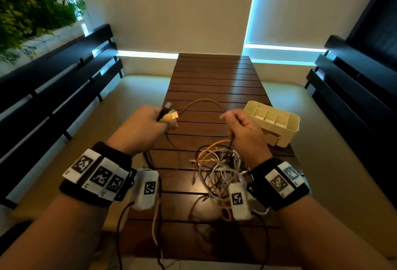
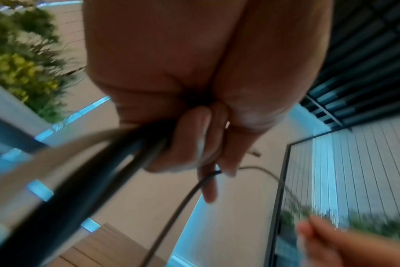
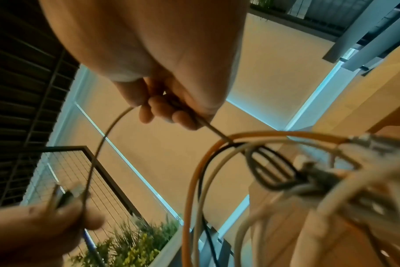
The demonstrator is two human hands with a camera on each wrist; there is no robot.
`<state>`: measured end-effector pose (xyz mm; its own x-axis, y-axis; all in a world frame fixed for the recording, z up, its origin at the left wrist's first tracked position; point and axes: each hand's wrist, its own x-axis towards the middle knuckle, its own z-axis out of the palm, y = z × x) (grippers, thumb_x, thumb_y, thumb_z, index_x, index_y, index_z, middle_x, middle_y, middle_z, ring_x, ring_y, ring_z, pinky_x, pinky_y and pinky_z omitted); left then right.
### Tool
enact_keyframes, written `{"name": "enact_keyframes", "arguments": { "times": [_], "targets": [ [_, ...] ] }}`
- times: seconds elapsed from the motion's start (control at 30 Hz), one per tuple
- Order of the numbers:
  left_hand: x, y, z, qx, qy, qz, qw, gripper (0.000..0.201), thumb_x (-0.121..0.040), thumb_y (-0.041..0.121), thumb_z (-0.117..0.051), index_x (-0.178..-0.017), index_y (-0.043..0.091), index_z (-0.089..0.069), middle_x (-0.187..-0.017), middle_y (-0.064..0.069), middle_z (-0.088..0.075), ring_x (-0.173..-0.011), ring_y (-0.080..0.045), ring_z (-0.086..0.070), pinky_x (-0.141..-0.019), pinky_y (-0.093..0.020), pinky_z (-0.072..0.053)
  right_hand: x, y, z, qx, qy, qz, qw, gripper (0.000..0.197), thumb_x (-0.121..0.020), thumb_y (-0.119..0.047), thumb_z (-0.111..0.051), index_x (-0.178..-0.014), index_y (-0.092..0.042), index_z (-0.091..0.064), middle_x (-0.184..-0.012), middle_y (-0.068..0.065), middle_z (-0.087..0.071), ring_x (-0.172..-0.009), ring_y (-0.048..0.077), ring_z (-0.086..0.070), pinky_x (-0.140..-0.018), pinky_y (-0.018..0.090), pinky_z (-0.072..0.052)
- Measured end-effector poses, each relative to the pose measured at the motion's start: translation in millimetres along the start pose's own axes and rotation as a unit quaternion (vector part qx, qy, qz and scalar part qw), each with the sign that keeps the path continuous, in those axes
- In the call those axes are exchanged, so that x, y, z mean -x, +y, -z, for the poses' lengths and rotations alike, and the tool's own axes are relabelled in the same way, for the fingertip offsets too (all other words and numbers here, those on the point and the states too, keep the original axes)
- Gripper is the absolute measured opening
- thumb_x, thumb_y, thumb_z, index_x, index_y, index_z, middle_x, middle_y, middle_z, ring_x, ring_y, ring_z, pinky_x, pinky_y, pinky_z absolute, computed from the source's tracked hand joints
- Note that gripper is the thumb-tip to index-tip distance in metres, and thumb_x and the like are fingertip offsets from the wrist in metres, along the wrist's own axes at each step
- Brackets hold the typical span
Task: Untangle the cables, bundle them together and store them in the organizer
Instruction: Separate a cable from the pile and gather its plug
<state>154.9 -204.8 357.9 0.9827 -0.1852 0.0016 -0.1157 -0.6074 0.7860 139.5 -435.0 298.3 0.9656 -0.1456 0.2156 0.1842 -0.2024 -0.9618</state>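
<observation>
No words, brand names or numbers can be read in any of the three views. The only signs are black-and-white square coded markers, patterns and not lettering. Three sit side by side on white blocks along the left wristband (image 1: 97, 174), and one more is on the white camera unit (image 1: 147, 188) hanging beside that wrist. The right wristband (image 1: 283, 180) carries two such markers, the outer one washed bluish, and the white unit (image 1: 238, 202) beside that wrist bears another. Small dark marks at the lower corners of the left band's blocks may be tiny characters, but they are too small to tell. Both wrist views are blurred and show no lettering.
</observation>
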Motion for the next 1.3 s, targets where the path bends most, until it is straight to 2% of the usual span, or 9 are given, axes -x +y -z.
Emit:
{"name": "enact_keyframes", "arguments": {
  "times": [0.2,0.3,0.43,0.57,0.67,0.77,0.87,1.1,1.3],
  "targets": [
    [6.6,10.8,-12.0,0.005,0.126,-0.068,0.990,0.014,-0.100,0.014,-0.054,-0.098,0.017,-0.068,-0.078,-0.003,-0.061,-0.061,-0.010,-0.050,-0.053,-0.022,-0.039,-8.6,0.6,-0.7,0.139,-0.032,0.069,0.987,0.009,-0.099,-0.027,-0.057,-0.094,-0.024,-0.064,-0.086,-0.014,-0.059,-0.078,-0.007,-0.054,-0.066,0.008,-0.041],
    [8.7,24.4,-27.7,-0.031,0.057,-0.120,0.991,0.024,-0.098,0.009,-0.053,-0.109,0.025,-0.066,-0.083,0.005,-0.062,-0.061,0.002,-0.054,-0.052,-0.014,-0.037,-5.8,0.4,-9.5,0.148,-0.061,0.107,0.981,0.007,-0.097,-0.021,-0.060,-0.093,-0.025,-0.063,-0.085,-0.014,-0.058,-0.077,-0.006,-0.053,-0.066,0.005,-0.040],
    [1.3,20.9,-47.4,-0.102,-0.025,-0.118,0.987,0.024,-0.098,0.017,-0.054,-0.078,0.031,-0.055,-0.073,0.008,-0.057,-0.067,-0.013,-0.052,-0.057,-0.027,-0.033,-4.4,-6.8,-14.1,0.145,-0.079,0.167,0.972,0.007,-0.096,-0.013,-0.061,-0.096,-0.018,-0.066,-0.083,-0.010,-0.056,-0.073,0.002,-0.051,-0.063,0.013,-0.041],
    [1.3,23.7,-46.8,-0.093,0.014,-0.137,0.986,0.026,-0.096,0.014,-0.054,-0.074,0.027,-0.054,-0.065,0.007,-0.053,-0.059,-0.007,-0.048,-0.054,-0.021,-0.030,7.9,-1.7,-11.5,0.098,-0.120,0.086,0.984,0.010,-0.101,-0.027,-0.051,-0.097,-0.030,-0.060,-0.077,-0.006,-0.055,-0.066,0.002,-0.050,-0.062,0.017,-0.044],
    [2.0,34.0,-36.5,-0.004,0.082,-0.154,0.985,0.022,-0.096,0.013,-0.059,-0.075,0.022,-0.060,-0.063,0.008,-0.053,-0.054,-0.001,-0.046,-0.048,-0.020,-0.028,16.7,21.6,-15.3,0.099,-0.210,-0.034,0.972,0.014,-0.102,-0.037,-0.047,-0.106,-0.029,-0.058,-0.087,0.008,-0.061,-0.078,0.023,-0.062,-0.075,0.037,-0.055],
    [3.8,42.0,-22.0,0.103,0.127,-0.147,0.976,0.018,-0.096,0.027,-0.061,-0.078,0.024,-0.063,-0.057,0.010,-0.052,-0.052,-0.007,-0.045,-0.053,-0.028,-0.038,19.2,50.8,-12.1,0.208,-0.251,-0.098,0.940,0.023,-0.102,-0.043,-0.046,-0.110,-0.026,-0.058,-0.103,0.007,-0.067,-0.097,0.025,-0.065,-0.085,0.040,-0.053],
    [6.0,41.6,-13.5,0.111,0.137,-0.143,0.974,0.021,-0.096,0.027,-0.061,-0.075,0.025,-0.061,-0.054,0.010,-0.050,-0.053,-0.014,-0.045,-0.055,-0.035,-0.039,17.7,61.0,-5.4,0.199,-0.223,-0.125,0.946,0.015,-0.101,-0.039,-0.049,-0.105,-0.030,-0.061,-0.101,0.000,-0.069,-0.096,0.021,-0.065,-0.088,0.041,-0.053],
    [2.2,24.4,-17.9,0.021,0.108,-0.088,0.990,0.017,-0.097,0.017,-0.060,-0.082,0.014,-0.068,-0.074,-0.009,-0.066,-0.064,-0.018,-0.053,-0.060,-0.033,-0.039,0.0,15.7,-6.8,0.046,-0.110,0.003,0.993,0.008,-0.099,-0.025,-0.056,-0.096,-0.024,-0.063,-0.085,-0.004,-0.068,-0.083,0.009,-0.068,-0.081,0.032,-0.057],
    [5.5,26.0,-16.6,0.060,0.037,-0.114,0.991,0.014,-0.097,0.015,-0.060,-0.086,0.009,-0.067,-0.042,0.021,-0.050,-0.041,0.004,-0.044,-0.045,-0.014,-0.032,5.6,-4.8,-23.2,-0.011,-0.128,0.049,0.991,0.022,-0.099,-0.026,-0.057,-0.117,-0.039,-0.056,-0.115,-0.008,-0.063,-0.108,0.004,-0.060,-0.090,0.024,-0.051]
  ]
}}
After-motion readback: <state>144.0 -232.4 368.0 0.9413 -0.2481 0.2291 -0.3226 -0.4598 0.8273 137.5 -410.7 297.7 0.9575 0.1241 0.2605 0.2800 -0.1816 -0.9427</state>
